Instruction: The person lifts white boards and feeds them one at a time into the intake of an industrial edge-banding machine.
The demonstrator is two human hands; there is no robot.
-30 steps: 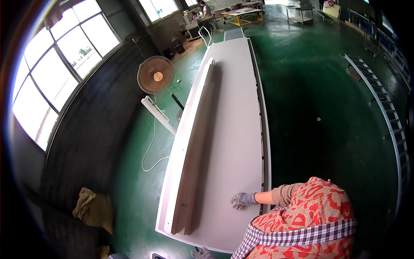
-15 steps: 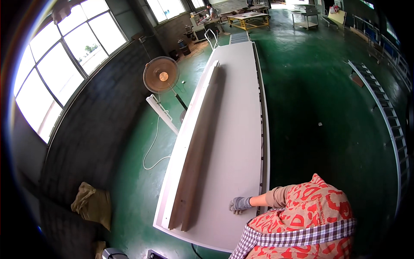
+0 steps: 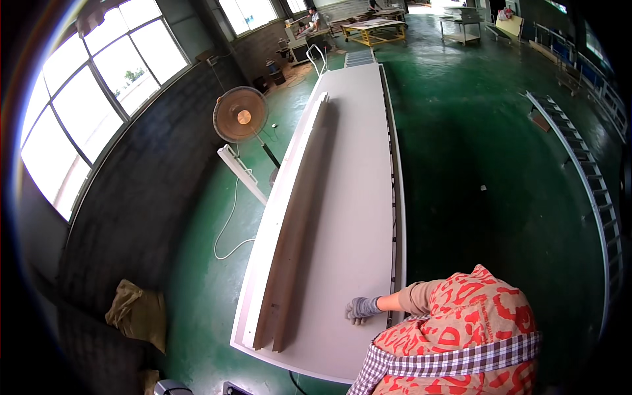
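My right arm comes in from the lower right, in a red-patterned garment [image 3: 474,309] with a checkered band. My right hand [image 3: 362,309], in a grey glove, rests on the near right part of a long pale panel [image 3: 359,197]. Its fingers are bent and slightly apart, and nothing shows in them. Along the panel's left side lies a long straight profile [image 3: 280,217], white on top and brown on the side facing my hand. A gap separates the hand from this profile. My left hand is out of the picture.
A standing fan [image 3: 230,118] and a white metal post [image 3: 243,174] stand left of the panel. A tan sack [image 3: 141,316] lies by the dark wall. A ladder-like metal frame [image 3: 582,164] is at right. Far back, a person [image 3: 315,23] is near a yellow-framed table [image 3: 374,34].
The whole view has shifted slightly, so the panel and surroundings sit a little further left. My right hand stays on the panel, in nearly the same place.
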